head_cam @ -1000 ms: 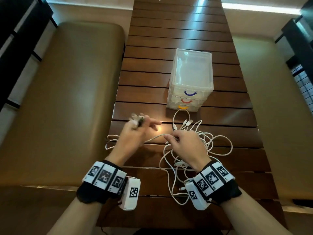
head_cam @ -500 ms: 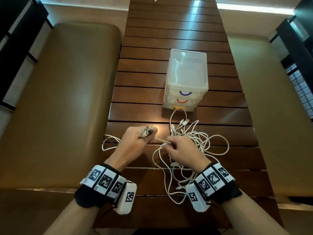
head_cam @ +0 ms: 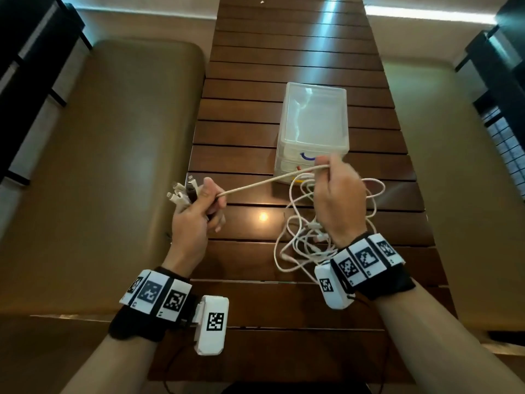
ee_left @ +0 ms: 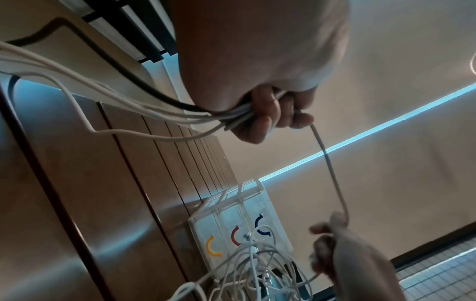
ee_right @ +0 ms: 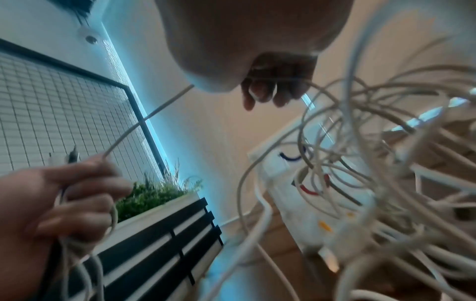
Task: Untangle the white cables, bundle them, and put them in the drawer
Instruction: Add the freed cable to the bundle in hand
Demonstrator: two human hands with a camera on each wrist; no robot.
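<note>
White cables [head_cam: 305, 240] lie in a loose tangle of loops on the slatted wooden bench [head_cam: 284, 115], just in front of the clear plastic drawer unit [head_cam: 314, 123], some loops lifted off the wood under the right wrist. The left hand [head_cam: 196, 214] is clenched around a bunch of cable ends, their plugs [head_cam: 180, 193] fanning out above the fist, with one black lead among the white ones in the left wrist view. From that fist a single cable [head_cam: 270, 180] runs taut across to the right hand [head_cam: 338, 200], which pinches it between thumb and fingers right in front of the drawer unit's blue handle [ee_left: 261, 225]. The unit's three drawers, with blue, red and yellow handles, are all pushed in. Bare wood stretches beyond the drawer unit toward the far end, and to its left as far as the bench's edge; tan cushioned seats [head_cam: 99, 166] flank the bench on both sides.
</note>
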